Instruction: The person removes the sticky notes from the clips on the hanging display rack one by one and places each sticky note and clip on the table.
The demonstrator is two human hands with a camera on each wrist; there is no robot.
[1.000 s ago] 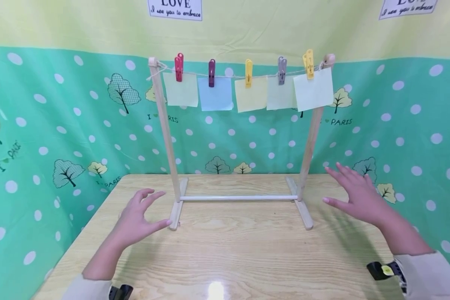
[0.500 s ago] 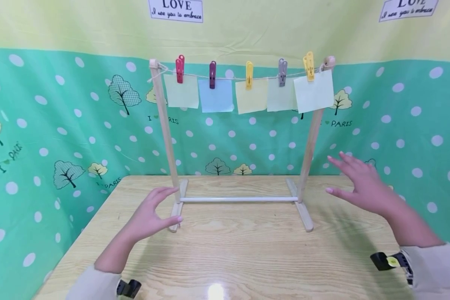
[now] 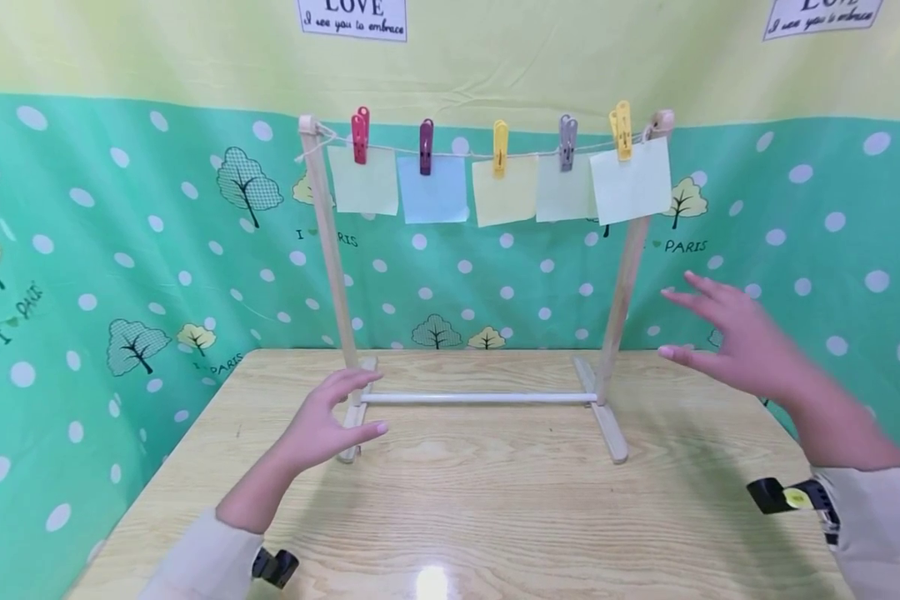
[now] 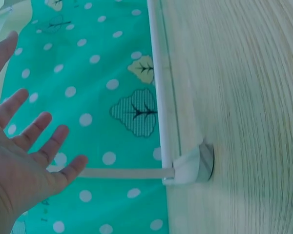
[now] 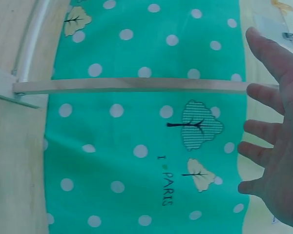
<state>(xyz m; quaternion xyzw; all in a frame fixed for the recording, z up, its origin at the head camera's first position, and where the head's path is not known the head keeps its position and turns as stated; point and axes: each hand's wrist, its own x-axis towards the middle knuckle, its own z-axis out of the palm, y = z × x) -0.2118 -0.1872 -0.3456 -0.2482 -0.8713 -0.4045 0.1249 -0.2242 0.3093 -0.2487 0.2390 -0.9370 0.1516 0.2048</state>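
A wooden stand (image 3: 621, 308) carries a string between its two posts. From the string hang several paper notes, among them a blue note (image 3: 433, 196) and a white note (image 3: 633, 187) at the right end. Clothespins hold them: a red clothespin (image 3: 360, 137), a purple clothespin (image 3: 426, 148), a grey clothespin (image 3: 567, 143) and two yellow ones. My left hand (image 3: 322, 427) is in front of the left post's foot, fingers spread, holding nothing. To the right of the right post, my right hand (image 3: 746, 346) hovers with fingers apart and holds nothing.
The stand's feet rest on a wood-grain table (image 3: 480, 508), joined by a white rod (image 3: 480, 398) low down. Behind hangs a green dotted curtain (image 3: 225, 275) with tree prints. Each wrist wears a black device, such as the left wrist camera (image 3: 276, 568).
My left hand has moved right, in front of the stand's left foot. My right hand has risen and shifted slightly right. The notes and clothespins stay in place.
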